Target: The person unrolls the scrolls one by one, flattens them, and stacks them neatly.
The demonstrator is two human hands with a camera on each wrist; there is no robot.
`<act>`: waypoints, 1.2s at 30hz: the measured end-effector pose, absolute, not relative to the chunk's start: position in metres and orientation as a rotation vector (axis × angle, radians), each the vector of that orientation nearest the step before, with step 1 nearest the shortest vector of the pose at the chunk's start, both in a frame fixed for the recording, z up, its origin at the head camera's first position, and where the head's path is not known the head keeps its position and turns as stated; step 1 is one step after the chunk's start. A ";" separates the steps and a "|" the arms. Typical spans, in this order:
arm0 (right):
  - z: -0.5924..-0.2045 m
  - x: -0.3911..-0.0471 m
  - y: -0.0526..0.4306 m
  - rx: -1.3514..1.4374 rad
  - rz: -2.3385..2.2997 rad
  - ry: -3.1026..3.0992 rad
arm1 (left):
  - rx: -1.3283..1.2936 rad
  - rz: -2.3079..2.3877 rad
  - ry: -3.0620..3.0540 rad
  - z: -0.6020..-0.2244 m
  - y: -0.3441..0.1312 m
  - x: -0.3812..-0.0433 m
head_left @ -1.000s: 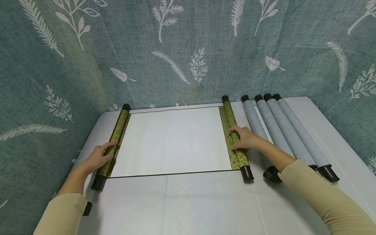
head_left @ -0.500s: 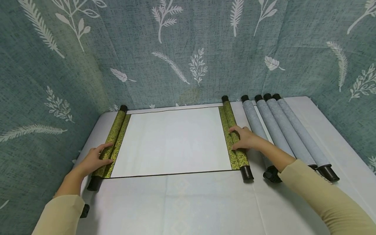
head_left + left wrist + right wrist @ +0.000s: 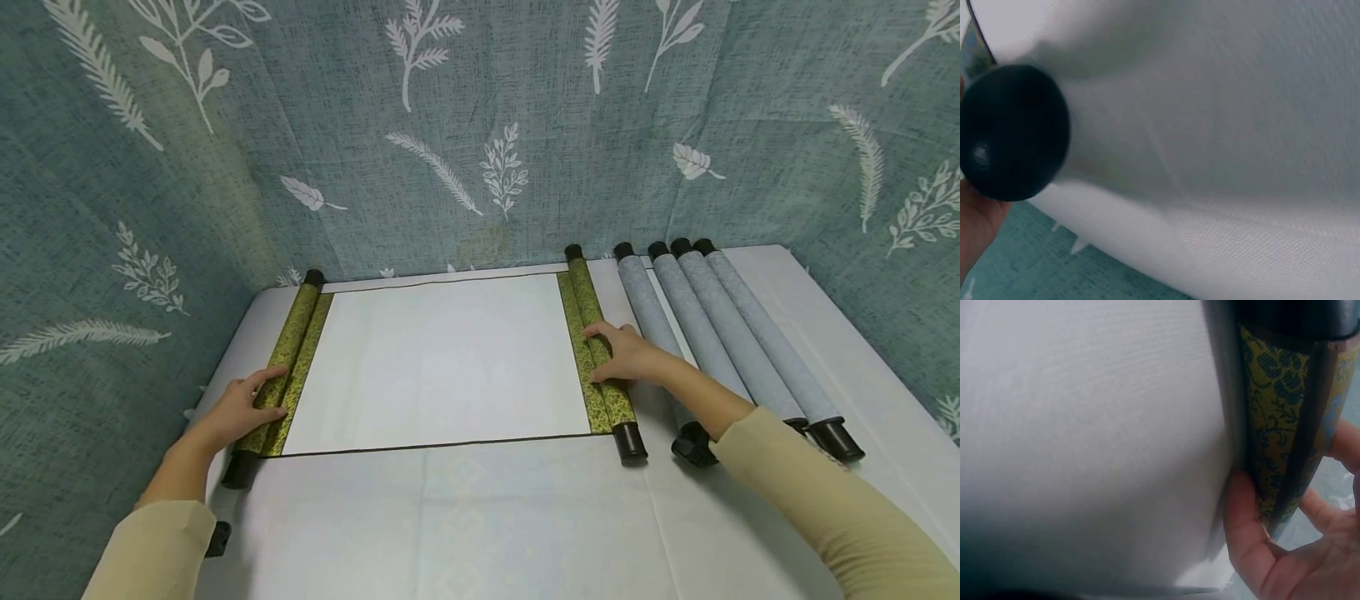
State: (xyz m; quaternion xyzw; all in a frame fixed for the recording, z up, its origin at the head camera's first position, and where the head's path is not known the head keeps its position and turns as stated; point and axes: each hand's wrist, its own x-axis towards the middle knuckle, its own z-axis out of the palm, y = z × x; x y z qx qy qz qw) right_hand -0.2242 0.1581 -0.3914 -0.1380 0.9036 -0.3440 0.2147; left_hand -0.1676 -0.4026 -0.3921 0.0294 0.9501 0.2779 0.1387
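Observation:
A scroll with a blank white sheet lies spread flat, its brocade ends in green and gold with black knobs. My left hand holds the left roll, thumb on the inner side and fingers over the top. At the other end, my right hand grips the right roll between thumb and fingers. In the left wrist view a black end knob hides most of that hand. The right wrist view has my thumb and fingers around the brocade roll.
Several grey-blue rolled scrolls with black knobs lie side by side to the right, partly beneath my right forearm. Another black knob pokes out beside my left sleeve. Patterned teal fabric hangs around the white-covered table.
My left hand and the left roll have shifted slightly left, baring a wider brocade strip beside the sheet. They hold still over the last half second. My right hand stays in place.

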 end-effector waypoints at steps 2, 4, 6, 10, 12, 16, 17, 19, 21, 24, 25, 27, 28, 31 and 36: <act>-0.391 -0.223 0.158 -0.387 -0.946 2.512 | 0.074 0.774 2.755 -0.391 -0.400 -0.167; -0.391 -0.222 0.158 -0.390 -0.943 2.512 | 0.061 0.740 2.773 -0.390 -0.398 -0.166; -0.391 -0.221 0.158 -0.387 -0.945 2.503 | 0.037 0.710 2.798 -0.389 -0.395 -0.165; -0.391 -0.219 0.160 -0.392 -0.951 2.493 | 0.026 0.630 2.889 -0.386 -0.386 -0.162; -0.390 -0.218 0.160 -0.397 -0.953 2.495 | 0.047 0.566 2.945 -0.385 -0.380 -0.162; -0.388 -0.216 0.159 -0.401 -0.925 2.522 | 0.092 0.488 3.009 -0.381 -0.366 -0.164; -0.387 -0.215 0.159 -0.402 -0.916 2.528 | 0.098 0.491 3.009 -0.381 -0.362 -0.165; -0.385 -0.214 0.158 -0.405 -0.897 2.541 | 0.111 0.526 2.998 -0.378 -0.356 -0.166; -0.383 -0.212 0.157 -0.414 -0.894 2.546 | 0.134 0.563 2.981 -0.375 -0.350 -0.167; -0.379 -0.211 0.158 -0.448 -0.885 2.566 | 0.191 0.621 2.960 -0.373 -0.340 -0.168; -0.378 -0.210 0.158 -0.460 -0.884 2.571 | 0.214 0.630 2.961 -0.372 -0.336 -0.168; -0.375 -0.209 0.159 -0.484 -0.870 2.588 | 0.249 0.665 2.955 -0.371 -0.328 -0.168; -0.374 -0.208 0.159 -0.494 -0.856 2.599 | 0.265 0.685 2.958 -0.371 -0.324 -0.167; -0.370 -0.206 0.160 -0.510 -0.817 2.620 | 0.291 0.769 2.942 -0.370 -0.313 -0.166; -0.362 -0.200 0.162 -0.530 -0.796 2.646 | 0.348 0.959 2.849 -0.372 -0.296 -0.165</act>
